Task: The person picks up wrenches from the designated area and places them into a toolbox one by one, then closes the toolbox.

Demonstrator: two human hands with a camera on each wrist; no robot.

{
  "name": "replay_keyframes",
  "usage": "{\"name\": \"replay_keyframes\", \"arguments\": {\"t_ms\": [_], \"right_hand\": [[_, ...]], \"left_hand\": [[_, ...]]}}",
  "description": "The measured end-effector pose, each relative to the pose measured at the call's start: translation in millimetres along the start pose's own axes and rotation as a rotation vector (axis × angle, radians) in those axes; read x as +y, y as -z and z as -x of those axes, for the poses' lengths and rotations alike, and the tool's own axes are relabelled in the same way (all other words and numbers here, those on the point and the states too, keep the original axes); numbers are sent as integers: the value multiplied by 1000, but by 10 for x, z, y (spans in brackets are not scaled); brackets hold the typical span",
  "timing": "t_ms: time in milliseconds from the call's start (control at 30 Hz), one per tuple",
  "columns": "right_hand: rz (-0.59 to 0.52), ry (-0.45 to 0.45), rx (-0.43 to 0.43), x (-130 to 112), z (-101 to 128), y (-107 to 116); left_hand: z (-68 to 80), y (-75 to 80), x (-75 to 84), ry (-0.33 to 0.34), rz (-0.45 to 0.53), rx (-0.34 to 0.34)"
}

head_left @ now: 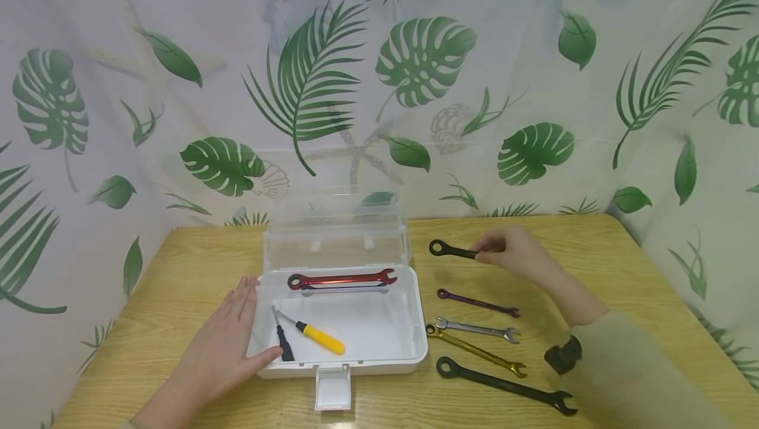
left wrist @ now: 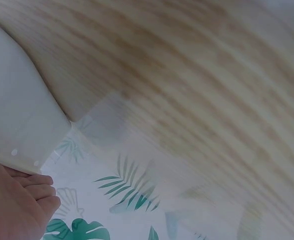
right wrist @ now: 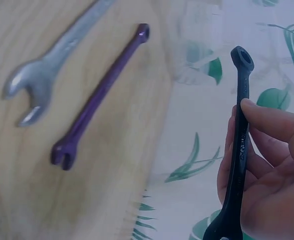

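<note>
My right hand (head_left: 504, 251) pinches a small black wrench (head_left: 452, 250) by its handle, lifted just above the table right of the box; the right wrist view shows thumb and fingers curled round the black wrench (right wrist: 239, 145). My left hand (head_left: 228, 343) lies flat with straight fingers against the left side of the open white box (head_left: 409, 343), thumb on its front corner. In the box lie a red wrench (head_left: 340, 279), a silver wrench under it, a yellow-handled screwdriver (head_left: 317, 338) and a black-handled one (head_left: 283, 343).
On the wooden table (head_left: 178, 284) right of the box lie a purple wrench (head_left: 477, 302), a silver wrench (head_left: 477, 329), a gold wrench (head_left: 474, 350) and a large black wrench (head_left: 504, 385). The box's clear lid (head_left: 335, 225) stands open behind. A leaf-print curtain backs the table.
</note>
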State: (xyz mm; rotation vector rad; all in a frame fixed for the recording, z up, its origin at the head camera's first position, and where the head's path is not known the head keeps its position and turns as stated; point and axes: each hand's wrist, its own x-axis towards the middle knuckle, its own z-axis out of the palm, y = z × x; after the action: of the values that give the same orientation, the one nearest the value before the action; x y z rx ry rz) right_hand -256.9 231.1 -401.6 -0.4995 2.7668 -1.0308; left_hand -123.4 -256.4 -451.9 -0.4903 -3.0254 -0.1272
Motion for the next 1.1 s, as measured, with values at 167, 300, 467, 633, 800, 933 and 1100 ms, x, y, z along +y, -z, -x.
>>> {"name": "replay_keyframes", "arguments": {"t_ms": [167, 300, 467, 633, 800, 933, 1100], "right_hand": [[2, -7, 9, -102, -21, 72], [6, 9, 17, -165, -53, 78], [19, 31, 14, -280, -86, 75], [25, 25, 1, -454, -111, 68], [-3, 30, -14, -617, -162, 15], [-26, 42, -23, -707, -214, -58], [-55, 49, -32, -797, -277, -160]], "left_hand": [[-4, -5, -5, 3, -2, -2], [-10, -3, -6, 6, -1, -4], [-16, -9, -6, 6, -4, -3], [-18, -9, -6, 5, -3, -2], [-14, -6, -5, 4, 0, 0], [-11, -7, -3, 2, 1, 3], [-3, -11, -3, 7, 8, 5]]}}
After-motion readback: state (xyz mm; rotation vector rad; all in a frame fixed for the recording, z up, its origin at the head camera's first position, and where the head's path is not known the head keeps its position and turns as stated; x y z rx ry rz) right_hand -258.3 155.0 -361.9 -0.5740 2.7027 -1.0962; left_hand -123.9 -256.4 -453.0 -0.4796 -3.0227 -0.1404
